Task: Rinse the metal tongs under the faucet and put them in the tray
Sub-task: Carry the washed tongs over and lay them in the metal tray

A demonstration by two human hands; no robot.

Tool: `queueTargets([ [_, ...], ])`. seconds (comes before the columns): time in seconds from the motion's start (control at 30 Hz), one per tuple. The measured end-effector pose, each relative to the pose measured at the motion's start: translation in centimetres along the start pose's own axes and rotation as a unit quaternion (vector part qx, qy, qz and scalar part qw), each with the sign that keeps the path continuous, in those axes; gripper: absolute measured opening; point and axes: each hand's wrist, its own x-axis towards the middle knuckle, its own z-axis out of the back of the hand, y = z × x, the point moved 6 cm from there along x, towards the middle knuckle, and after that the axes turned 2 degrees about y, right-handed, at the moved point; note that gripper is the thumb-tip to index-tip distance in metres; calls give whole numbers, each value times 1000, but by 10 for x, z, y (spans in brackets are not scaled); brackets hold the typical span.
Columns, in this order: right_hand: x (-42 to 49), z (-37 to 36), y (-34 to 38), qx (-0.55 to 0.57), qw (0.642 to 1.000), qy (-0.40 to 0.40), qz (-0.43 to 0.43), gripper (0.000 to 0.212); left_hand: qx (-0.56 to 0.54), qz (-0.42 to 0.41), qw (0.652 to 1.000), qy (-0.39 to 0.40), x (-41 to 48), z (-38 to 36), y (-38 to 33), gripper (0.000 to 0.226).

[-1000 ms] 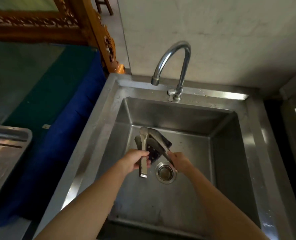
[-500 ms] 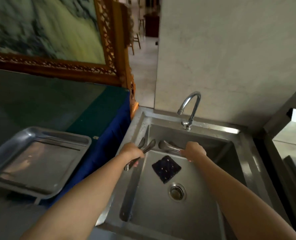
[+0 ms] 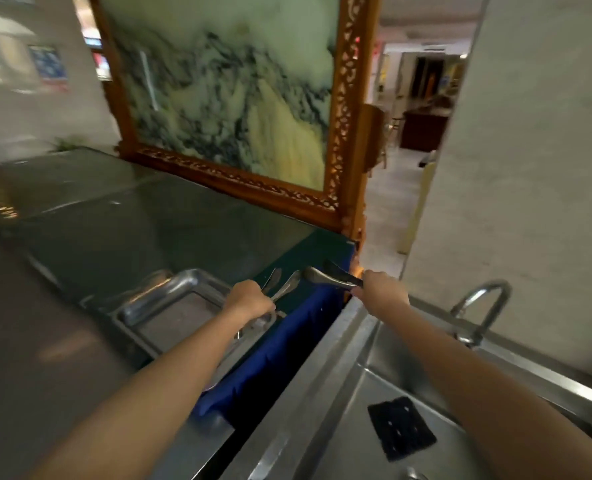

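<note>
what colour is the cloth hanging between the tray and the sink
Deep blue. The cloth shows best in the head view, draped beside the metal tray.

The left tongs (image 3: 282, 284), shiny metal, sit in the grip of the left hand (image 3: 249, 301) at the right edge of the tray (image 3: 163, 289), arms slightly spread, tips pointing far and right. The right tongs (image 3: 332, 277), held by the right hand (image 3: 382, 292), point left, near the other pair's tips. The shallow steel tray lies flat at left. The curved chrome faucet (image 3: 484, 306) stands at right.
</note>
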Motion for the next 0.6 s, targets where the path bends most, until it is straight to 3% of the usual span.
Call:
queueTargets([
  [0.3,35,-36,139,39,985,26,168,38,-158,93,968,-172,-20,67,132,21],
  [0.43,46,-72,195,53,976,67,200,39,-198,91,947,-236,-19,90,176,27],
  [0.6,66,-129,234,53,969,113,214,36,-215,92,942,-240,11,90,216,25],
])
